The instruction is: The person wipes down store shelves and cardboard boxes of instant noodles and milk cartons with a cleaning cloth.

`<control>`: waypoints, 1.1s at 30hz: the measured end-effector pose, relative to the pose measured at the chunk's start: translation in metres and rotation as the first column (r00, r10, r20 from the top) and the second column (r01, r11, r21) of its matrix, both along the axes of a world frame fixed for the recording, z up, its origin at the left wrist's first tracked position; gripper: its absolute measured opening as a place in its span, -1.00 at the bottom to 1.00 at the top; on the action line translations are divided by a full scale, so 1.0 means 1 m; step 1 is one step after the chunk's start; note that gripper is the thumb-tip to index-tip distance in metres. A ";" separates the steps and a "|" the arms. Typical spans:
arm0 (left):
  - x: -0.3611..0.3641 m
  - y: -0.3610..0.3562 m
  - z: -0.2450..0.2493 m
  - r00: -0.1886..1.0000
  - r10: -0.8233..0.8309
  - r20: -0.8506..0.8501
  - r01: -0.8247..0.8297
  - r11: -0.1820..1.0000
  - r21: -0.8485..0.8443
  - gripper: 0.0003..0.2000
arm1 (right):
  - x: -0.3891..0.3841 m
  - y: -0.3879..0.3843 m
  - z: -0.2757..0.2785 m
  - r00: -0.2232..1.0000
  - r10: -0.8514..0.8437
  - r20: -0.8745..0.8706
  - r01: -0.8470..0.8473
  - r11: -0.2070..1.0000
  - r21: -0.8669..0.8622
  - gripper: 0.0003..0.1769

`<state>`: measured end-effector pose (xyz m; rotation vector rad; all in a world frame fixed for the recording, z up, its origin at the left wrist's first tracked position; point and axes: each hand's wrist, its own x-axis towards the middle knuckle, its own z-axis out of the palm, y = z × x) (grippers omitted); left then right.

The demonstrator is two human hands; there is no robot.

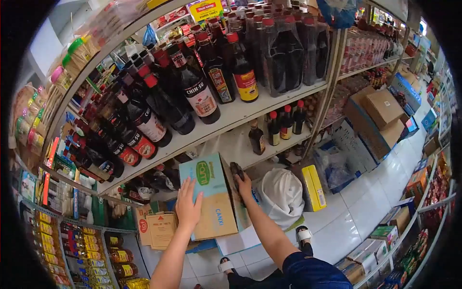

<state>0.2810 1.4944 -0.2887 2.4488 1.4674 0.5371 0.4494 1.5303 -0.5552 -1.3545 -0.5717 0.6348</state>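
Observation:
A blue-and-brown cardboard carton (pixel 214 219) with a green "Fami" logo stands in front of the lower shelf. My left hand (pixel 188 204) lies on its near face, fingers stretched out and spread. At the carton's right side, my right hand (pixel 244 185) is closed round a dark bottle (pixel 236 170), mostly covered by the fingers and seen only at one end. Above the carton, the shelf (pixel 250 110) carries rows of dark sauce bottles (pixel 199 96) with red and black caps. Several small sauce bottles (pixel 274 128) stand on the lower shelf.
A white sack (pixel 281 197) and a yellow box (pixel 314 188) sit right of the carton. Flattened brown cartons (pixel 162 231) lie to the left. Cooking oil bottles (pixel 96 255) fill the lower left. Stacked cardboard boxes (pixel 382 111) stand along the tiled aisle (pixel 332 226).

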 end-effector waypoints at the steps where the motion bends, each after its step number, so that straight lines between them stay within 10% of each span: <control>1: -0.001 0.001 -0.002 1.000 -0.011 0.008 0.011 1.000 0.002 -0.55 | -0.001 -0.004 -0.005 0.987 0.027 -0.156 -0.022 0.999 0.034 -0.71; 4: -0.001 0.003 -0.002 1.000 -0.018 0.015 0.018 1.000 0.007 -0.56 | -0.002 -0.023 -0.047 0.931 0.088 -0.354 -0.150 0.977 -0.150 -0.67; 6: 0.000 0.001 -0.002 1.000 -0.016 0.015 0.016 1.000 0.007 -0.56 | -0.005 -0.047 -0.059 0.963 0.050 0.264 0.070 0.902 -0.426 -0.67; 17: -0.004 0.001 -0.003 0.998 -0.022 0.061 0.022 1.000 -0.007 -0.57 | -0.002 -0.158 -0.047 0.777 0.567 0.273 -0.199 0.633 -0.748 -0.75; 22: -0.009 0.006 -0.012 0.993 -0.048 0.104 0.043 0.998 0.049 -0.57 | 0.006 -0.217 0.008 0.963 0.256 -0.081 -0.260 0.808 -0.529 -0.67; 27: -0.019 -0.016 -0.010 0.994 -0.055 0.095 0.028 0.963 0.268 -0.55 | -0.003 -0.232 0.199 0.924 0.289 -0.250 -0.335 0.927 -0.170 -0.79; 30: -0.017 -0.073 0.007 0.797 -0.393 0.458 0.378 0.917 0.128 -0.44 | -0.033 -0.222 0.260 0.947 0.284 -0.149 -0.283 0.959 0.029 -0.75; 33: -0.013 -0.139 -0.004 0.525 -0.116 0.843 0.411 0.902 -0.132 -0.29 | -0.083 -0.219 0.300 0.906 0.389 -0.168 -0.383 0.921 0.071 -0.58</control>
